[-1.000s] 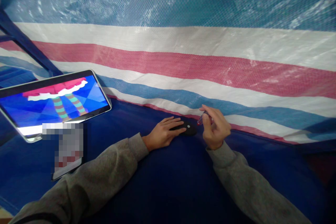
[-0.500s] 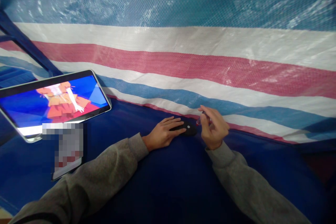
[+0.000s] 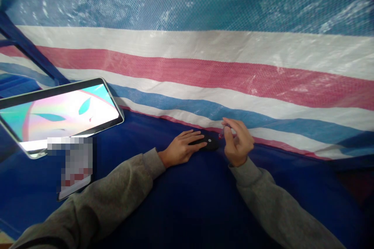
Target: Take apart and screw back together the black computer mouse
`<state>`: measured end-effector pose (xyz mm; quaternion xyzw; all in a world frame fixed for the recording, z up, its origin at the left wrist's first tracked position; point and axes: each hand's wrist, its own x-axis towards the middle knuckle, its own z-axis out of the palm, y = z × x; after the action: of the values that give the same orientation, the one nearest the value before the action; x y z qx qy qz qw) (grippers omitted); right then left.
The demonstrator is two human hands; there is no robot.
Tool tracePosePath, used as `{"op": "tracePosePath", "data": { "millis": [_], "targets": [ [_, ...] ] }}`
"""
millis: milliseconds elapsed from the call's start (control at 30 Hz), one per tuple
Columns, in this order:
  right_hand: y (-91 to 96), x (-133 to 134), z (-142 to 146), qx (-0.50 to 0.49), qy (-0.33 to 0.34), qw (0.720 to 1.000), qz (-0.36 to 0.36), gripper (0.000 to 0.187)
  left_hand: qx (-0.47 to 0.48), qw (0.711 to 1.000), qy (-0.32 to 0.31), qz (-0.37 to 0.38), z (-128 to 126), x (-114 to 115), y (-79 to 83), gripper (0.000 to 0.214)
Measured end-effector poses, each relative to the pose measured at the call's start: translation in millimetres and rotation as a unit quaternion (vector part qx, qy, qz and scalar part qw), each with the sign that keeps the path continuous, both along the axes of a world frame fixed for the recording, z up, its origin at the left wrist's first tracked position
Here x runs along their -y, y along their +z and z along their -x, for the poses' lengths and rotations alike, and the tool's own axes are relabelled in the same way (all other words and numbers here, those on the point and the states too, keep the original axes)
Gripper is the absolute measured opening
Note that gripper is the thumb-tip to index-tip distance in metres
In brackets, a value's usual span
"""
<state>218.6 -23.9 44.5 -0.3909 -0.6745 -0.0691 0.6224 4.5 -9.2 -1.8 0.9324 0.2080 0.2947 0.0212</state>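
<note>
The only mark I can make out is a pale round dot on top of the black device (image 3: 210, 143), too small to read. A blurred patch hides the face of the phone (image 3: 76, 189), which lies well to the left of the device. The device sits on the dark blue table (image 3: 189, 202), close to the foot of the striped tarp (image 3: 204, 70). The left hand (image 3: 179, 148) lies palm down against the device's left side, its fingers (image 3: 195, 140) stretched out, slightly spread and resting on it. The right hand (image 3: 238, 144) is raised just right of the device, wrist bent, its fingers pinching a small red-tipped tool (image 3: 221, 135) whose tip points down toward the device's right edge. Far to the left of the device, beyond the phone, leans a lit tablet (image 3: 58, 113) showing pale pink and teal shapes.
</note>
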Motion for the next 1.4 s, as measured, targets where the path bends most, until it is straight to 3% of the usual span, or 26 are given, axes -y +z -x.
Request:
{"op": "tracePosePath", "data": {
  "millis": [233, 400, 867, 1400],
  "targets": [
    [0.2, -0.3, 1.2, 0.003, -0.013, 1.0, -0.001, 0.031, 0.003, 1.0, -0.001, 0.004, 0.1, -0.6, -1.9, 0.034],
    [-0.1, 0.7, 0.2, -0.001, 0.024, 1.0, 0.009, 0.035, 0.001, 1.0, 0.002, 0.008, 0.2, -0.7, -2.9, 0.035],
    [-1.6, 1.5, 0.8, 0.027, -0.006, 1.0, 0.001, 0.043, 0.0, 1.0, 0.001, 0.003, 0.6, -0.6, -2.7, 0.035],
    [-0.9, 0.4, 4.5, 0.024, -0.005, 1.0, -0.015, 0.037, -0.004, 1.0, 0.003, 0.01, 0.3, 0.0, -0.8, 0.036]
  ]
}}
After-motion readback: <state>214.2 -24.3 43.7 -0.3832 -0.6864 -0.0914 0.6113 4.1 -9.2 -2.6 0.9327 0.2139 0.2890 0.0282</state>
